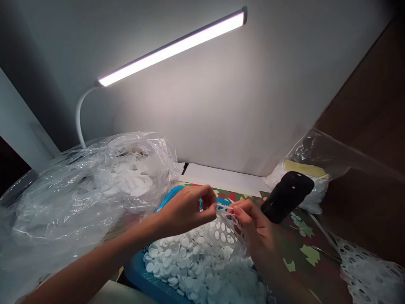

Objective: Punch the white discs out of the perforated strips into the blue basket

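My left hand (186,209) and my right hand (253,230) meet over a blue basket (139,270) heaped with small white round discs (193,261). Both hands pinch a white sheet full of round punched holes (226,230), which hangs between them down toward the pile. The fingers of each hand are closed on the sheet's upper edge.
A large clear plastic bag of white material (91,185) fills the left side. A black oblong object (286,196) lies right of my hands on a leaf-patterned cloth (303,249). Another bag (313,169) and perforated white scrap (370,274) sit at the right. A lit bar lamp (172,46) hangs overhead.
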Available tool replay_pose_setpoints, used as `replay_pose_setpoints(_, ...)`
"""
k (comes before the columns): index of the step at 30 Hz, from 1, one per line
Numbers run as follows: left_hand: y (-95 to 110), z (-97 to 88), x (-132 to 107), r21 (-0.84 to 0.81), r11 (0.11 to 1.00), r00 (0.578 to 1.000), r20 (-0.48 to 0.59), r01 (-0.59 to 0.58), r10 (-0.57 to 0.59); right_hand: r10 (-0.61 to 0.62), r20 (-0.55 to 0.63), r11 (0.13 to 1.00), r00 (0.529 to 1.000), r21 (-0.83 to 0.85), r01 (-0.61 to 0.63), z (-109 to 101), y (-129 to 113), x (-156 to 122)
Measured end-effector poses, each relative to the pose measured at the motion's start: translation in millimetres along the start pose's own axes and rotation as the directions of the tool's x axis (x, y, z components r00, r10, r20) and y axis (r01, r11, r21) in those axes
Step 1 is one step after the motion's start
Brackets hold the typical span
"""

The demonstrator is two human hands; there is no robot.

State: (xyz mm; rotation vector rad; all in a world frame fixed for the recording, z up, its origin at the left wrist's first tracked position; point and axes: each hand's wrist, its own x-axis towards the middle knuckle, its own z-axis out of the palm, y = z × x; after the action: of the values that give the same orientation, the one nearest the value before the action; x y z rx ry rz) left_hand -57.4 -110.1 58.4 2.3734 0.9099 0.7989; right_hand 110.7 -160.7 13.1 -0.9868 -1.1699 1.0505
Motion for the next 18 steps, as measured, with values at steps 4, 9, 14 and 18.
replay_pose_setpoints(4, -8, -3.6, 4, -0.117, 0.988, 0.995, -0.014, 0.100, -0.102, 0.036, -0.154, 0.994, 0.987, 0.105, -0.020, 0, -2, 4)
replay_pose_setpoints(9, -36, -17.0, 14, -0.377, 0.910, 0.958, -0.153, 0.171, -0.243, 0.144, -0.293, 0.963, 0.945, 0.260, -0.066, -4, -5, 12)
replay_pose_setpoints(14, -33, -28.9, 8, -0.309, 0.943, 0.993, 0.032, 0.119, -0.115, 0.207, -0.241, 0.944, 0.948, 0.303, -0.129, -7, -3, 14)
replay_pose_setpoints(18, -13, -22.1, 0, 0.012, 0.999, 0.977, 0.207, -0.045, 0.042, 0.171, -0.162, 0.961, 0.972, 0.245, -0.129, -5, 1, 12)
